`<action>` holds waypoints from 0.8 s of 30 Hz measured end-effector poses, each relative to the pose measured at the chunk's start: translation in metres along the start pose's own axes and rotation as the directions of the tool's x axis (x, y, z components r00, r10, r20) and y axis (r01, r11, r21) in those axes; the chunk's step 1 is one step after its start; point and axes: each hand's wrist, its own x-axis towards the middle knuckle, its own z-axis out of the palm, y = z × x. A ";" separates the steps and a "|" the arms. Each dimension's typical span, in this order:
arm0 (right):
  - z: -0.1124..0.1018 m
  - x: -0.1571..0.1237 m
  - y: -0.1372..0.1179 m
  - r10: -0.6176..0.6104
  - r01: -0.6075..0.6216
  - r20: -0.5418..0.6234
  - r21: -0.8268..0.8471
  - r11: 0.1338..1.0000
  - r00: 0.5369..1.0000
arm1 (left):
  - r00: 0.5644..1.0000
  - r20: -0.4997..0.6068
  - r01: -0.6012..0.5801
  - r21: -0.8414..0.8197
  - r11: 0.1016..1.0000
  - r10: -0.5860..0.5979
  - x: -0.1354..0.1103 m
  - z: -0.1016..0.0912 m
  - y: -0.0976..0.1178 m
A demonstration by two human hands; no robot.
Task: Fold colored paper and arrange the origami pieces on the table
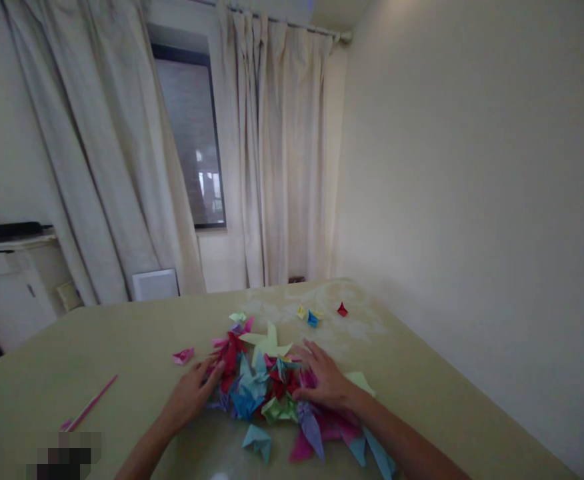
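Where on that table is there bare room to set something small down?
The table is bare between the thin pink stick and the left hand. Another free patch lies between the pale green paper by the right hand and the wall. Overlapping folded papers crowd the space between the hands.

Home room, long curtains, seemingly a cabinet

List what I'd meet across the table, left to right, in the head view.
Thin pink stick → left hand → light-blue folded paper at the near edge of the paper pile → right hand.
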 end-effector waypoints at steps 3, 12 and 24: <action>0.015 0.036 -0.032 -0.186 0.186 0.134 0.013 0.983 0.973 | 0.993 0.051 -0.094 -0.159 0.983 0.103 -0.045 0.009 -0.004; 0.018 0.114 -0.082 -0.300 0.301 -0.032 0.130 0.945 0.953 | 0.907 0.021 -0.414 0.223 0.882 0.421 -0.117 0.106 0.026; -0.023 -0.070 -0.019 -0.065 0.065 0.006 -0.083 0.994 0.998 | 0.995 -0.087 -0.026 0.140 0.990 0.039 0.042 0.033 0.049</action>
